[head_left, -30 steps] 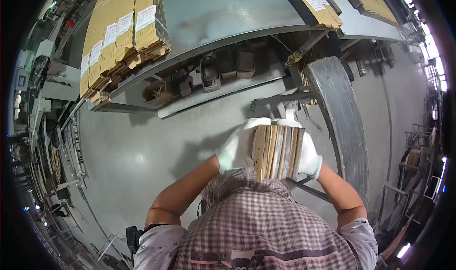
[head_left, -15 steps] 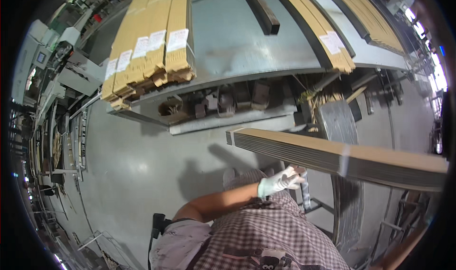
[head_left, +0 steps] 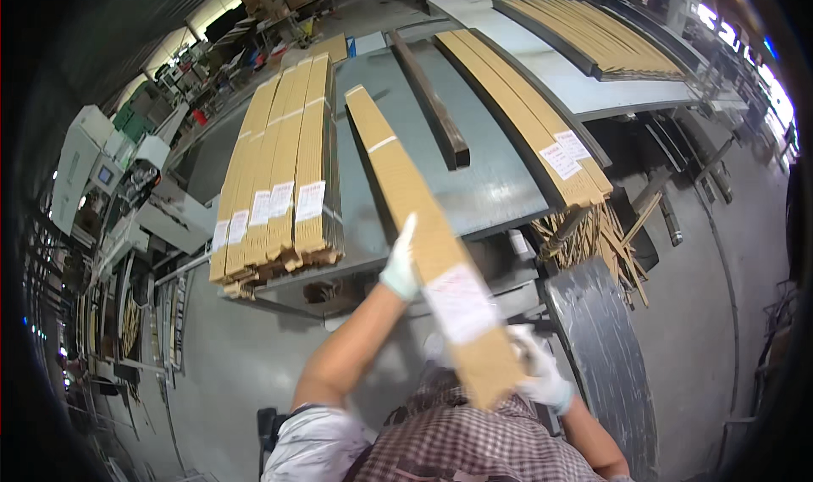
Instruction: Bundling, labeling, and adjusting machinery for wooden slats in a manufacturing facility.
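A long bundle of brown cardboard strips [head_left: 421,219] slants from near my body up over the grey table [head_left: 500,181]. A white band circles it toward the far end, and a white label lies on its near part. Gloved in white, my left hand [head_left: 401,266] grips its left edge midway, thumb along the side and other fingers hidden beneath. At the near end, my right hand [head_left: 542,372] holds the right side, its fingers partly hidden by the cardboard. The bundle's near end sticks out past the table edge; whether its far end touches the tabletop I cannot tell.
Several labelled cardboard bundles [head_left: 284,160] lie stacked on the table's left. A dark square tube [head_left: 432,109] lies mid-table, and more labelled strips [head_left: 525,118] lie right of it. A dark grey streaked slab [head_left: 601,346] stands at my right, beside loose strips [head_left: 601,241].
The bundle has swung from crosswise at the right to lengthwise over the table. My left hand has moved from beside my body onto it. The right hand has come into clear view.
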{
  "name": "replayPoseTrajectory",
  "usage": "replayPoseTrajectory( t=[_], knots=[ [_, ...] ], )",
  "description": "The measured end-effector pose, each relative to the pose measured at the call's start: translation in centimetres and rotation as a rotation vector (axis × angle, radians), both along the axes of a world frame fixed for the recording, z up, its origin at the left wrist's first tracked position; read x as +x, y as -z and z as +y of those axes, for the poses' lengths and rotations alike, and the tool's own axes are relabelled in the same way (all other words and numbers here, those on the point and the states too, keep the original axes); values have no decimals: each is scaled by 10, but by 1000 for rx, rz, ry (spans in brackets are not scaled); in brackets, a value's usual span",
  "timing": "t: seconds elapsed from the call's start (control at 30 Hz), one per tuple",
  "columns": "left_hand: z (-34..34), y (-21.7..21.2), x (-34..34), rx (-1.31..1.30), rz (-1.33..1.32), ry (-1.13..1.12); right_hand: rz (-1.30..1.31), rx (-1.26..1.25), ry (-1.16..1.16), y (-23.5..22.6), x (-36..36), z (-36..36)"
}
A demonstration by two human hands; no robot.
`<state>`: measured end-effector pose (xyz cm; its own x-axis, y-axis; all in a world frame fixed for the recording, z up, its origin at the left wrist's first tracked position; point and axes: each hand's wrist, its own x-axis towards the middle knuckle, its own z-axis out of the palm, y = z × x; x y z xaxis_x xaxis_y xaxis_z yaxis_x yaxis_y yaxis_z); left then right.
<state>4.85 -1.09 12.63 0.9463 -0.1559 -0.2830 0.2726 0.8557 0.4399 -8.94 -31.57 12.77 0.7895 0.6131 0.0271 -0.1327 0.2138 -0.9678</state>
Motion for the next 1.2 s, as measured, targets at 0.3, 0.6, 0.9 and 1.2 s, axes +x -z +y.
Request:
replayPoseTrajectory(
  t=[0.3, 0.6, 0.9, 1.2],
  knots=[
    [286, 74, 102, 1409, 159, -469, -37, -342, -86, 1, 114, 134],
    [119, 5, 119, 2337, -362, -30, -228, -555, 513, 8, 236, -39],
    [-245, 91, 179, 407, 244, 64, -910, -978, 432, -15, 416, -108],
    [-295, 113, 231, 374, 465, -167, -1131, -860, 133, 35, 436, -97]
  ],
)
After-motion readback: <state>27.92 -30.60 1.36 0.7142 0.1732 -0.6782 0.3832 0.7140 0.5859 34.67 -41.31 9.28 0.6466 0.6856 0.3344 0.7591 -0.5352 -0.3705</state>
